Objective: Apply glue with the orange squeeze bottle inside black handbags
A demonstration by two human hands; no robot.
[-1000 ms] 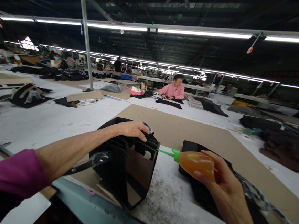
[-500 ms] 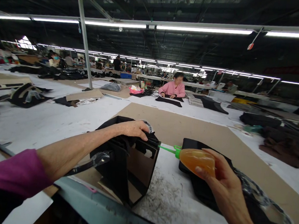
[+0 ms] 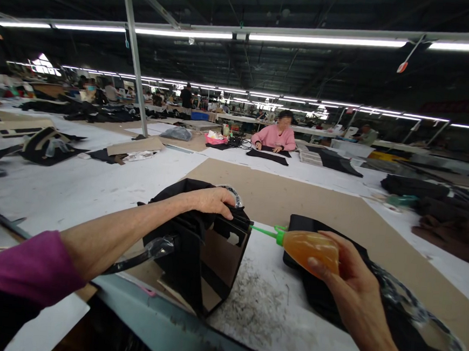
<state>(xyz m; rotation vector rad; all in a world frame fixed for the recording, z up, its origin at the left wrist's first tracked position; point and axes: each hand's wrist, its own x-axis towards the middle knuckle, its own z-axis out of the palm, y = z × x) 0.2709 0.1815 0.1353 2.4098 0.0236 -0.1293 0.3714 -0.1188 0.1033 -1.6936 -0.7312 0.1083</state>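
Note:
A black box-shaped bag stands at the table's near edge, its open side showing a brown inner panel. My left hand grips the top edge of this bag, fingers bent over it. In my right hand is a bottle of amber liquid with a green cap and a thin green nozzle. The nozzle's tip is at the bag's upper right edge. Behind and below my right hand lies a second black bag piece with a plastic-wrapped handle.
A person in pink sits across the table with black pieces. A metal post rises at the back left. Dark fabric piles lie at the right, and cut pieces at the left. The table edge runs close in front.
The view has shifted slightly. Both hands keep nearly the same places on the bag and the bottle, with the nozzle tip still at the bag's edge.

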